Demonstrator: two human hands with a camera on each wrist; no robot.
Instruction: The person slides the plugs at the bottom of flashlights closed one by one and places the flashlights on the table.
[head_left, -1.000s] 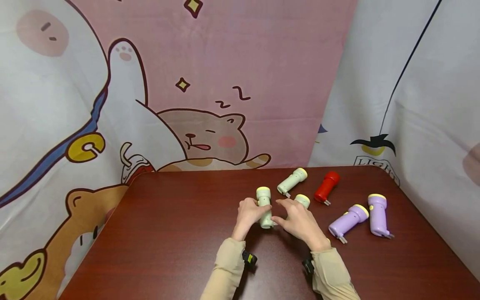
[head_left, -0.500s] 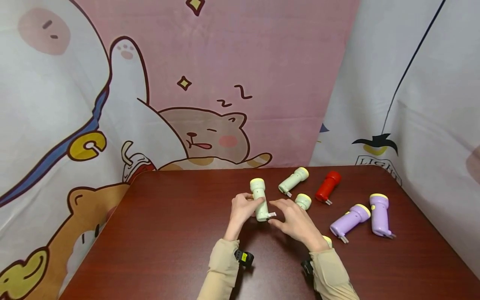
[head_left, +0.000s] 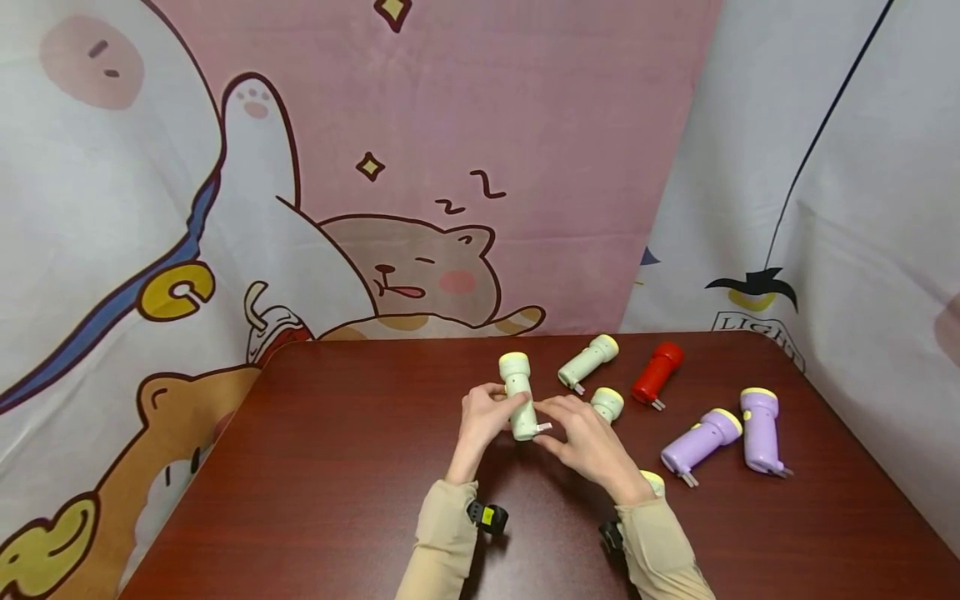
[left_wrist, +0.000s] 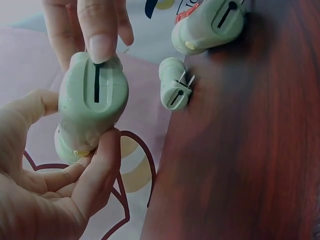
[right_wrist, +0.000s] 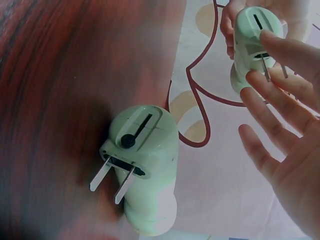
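Note:
My left hand (head_left: 483,417) grips a pale green plug-in flashlight (head_left: 516,382) by its body, raised over the table with its head pointing away. Two metal prongs stick out near its base, seen in the head and right wrist views. The thumb of my right hand (head_left: 585,437) presses on the slotted base end, at one end of the dark slot, as the left wrist view shows. The other right fingers are spread, fairly straight, with a fingertip close beside the prongs. Near the right hand lies another pale green flashlight (right_wrist: 150,165), its prongs out.
Farther back lie one more pale green flashlight (head_left: 587,361) and a red flashlight (head_left: 656,375). Two purple flashlights (head_left: 693,446) rest at the right. Beside the right wrist a pale green flashlight (head_left: 655,482) is partly hidden. The brown table (head_left: 337,483) ends at a cartoon-printed cloth (head_left: 570,167).
The left hand has lifted the flashlight from the table and moved it slightly left and up in the view. The right hand has followed, its thumb now at the flashlight's base.

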